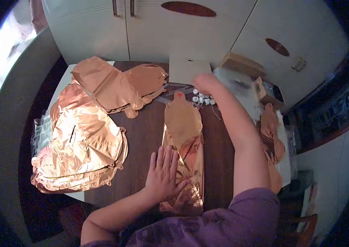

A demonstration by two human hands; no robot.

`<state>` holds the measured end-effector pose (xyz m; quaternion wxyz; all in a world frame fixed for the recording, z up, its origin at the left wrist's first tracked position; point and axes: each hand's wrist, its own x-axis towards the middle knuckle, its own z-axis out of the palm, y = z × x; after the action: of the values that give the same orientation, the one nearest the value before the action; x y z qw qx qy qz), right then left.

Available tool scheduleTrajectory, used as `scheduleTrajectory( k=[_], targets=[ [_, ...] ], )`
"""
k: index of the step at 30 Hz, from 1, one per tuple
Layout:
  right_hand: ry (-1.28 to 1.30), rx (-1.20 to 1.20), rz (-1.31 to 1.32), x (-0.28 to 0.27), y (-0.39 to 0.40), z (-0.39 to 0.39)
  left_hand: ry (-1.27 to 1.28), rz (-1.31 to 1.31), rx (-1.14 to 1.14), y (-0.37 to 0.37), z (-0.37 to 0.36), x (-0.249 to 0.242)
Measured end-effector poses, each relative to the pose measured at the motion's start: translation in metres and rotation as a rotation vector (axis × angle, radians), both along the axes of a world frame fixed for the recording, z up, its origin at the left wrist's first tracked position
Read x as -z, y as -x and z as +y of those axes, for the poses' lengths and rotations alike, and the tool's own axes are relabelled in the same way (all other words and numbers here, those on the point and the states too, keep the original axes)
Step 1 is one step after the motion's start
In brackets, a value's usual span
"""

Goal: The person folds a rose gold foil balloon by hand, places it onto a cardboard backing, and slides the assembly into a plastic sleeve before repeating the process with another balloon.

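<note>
Copper-coloured foil, thin, glossy and creased, is seen everywhere on the dark wooden table [145, 136]. Well to the left of the left hand, a stack of flat foil balloons [79, 152] is piled loosely, its lower edge hanging past the table's rim; it is judged that a nudge could send the slick sheets sliding off. Beyond it, further from the person, more folded balloons [117, 84] are spread.

The left hand [163, 173] is laid open, palm down and fingers spread, half on the wood and half on the near end of a long, narrow foil balloon [185, 152], which is pressed flat under it. This balloon lies between the two hands, its rounded neck pointing away. Because the film is so thin, a crease or tear could be caused by hard pressure or a sharp tug.

The right hand [206, 82] is stretched far forward over a cluster of small white pieces [203, 99], just in front of a pale flat box [189, 70]. Whether anything is gripped cannot be told, as its fingers are hidden. The small pieces could be scattered by the forearm. To the right of that arm, another copper balloon [271, 140] is draped at the table's edge.
</note>
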<state>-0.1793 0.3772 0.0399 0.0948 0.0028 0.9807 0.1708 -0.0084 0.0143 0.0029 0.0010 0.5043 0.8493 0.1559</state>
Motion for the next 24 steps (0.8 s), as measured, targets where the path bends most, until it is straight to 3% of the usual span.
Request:
scheduleTrajectory(
  k=[11, 17, 20, 22, 24],
  targets=[
    [-0.033, -0.196, 0.254, 0.007, 0.001, -0.002, -0.023, -0.009, -0.013, -0.003, -0.002, -0.003],
    [-0.120, -0.189, 0.366, -0.012, -0.006, -0.008, -0.039, 0.021, -0.014, -0.004, -0.001, -0.002],
    [-0.131, -0.193, 0.502, -0.023, -0.009, -0.003, -0.020, 0.025, -0.030, -0.005, -0.001, -0.003],
    [-0.041, -0.081, 0.862, -0.035, -0.011, -0.001, -0.053, 0.040, -0.020, -0.005, -0.002, 0.000],
    [-0.079, -0.069, 0.957, -0.069, -0.032, -0.001, -0.081, 0.045, -0.022, -0.005, -0.003, 0.003]
  ],
)
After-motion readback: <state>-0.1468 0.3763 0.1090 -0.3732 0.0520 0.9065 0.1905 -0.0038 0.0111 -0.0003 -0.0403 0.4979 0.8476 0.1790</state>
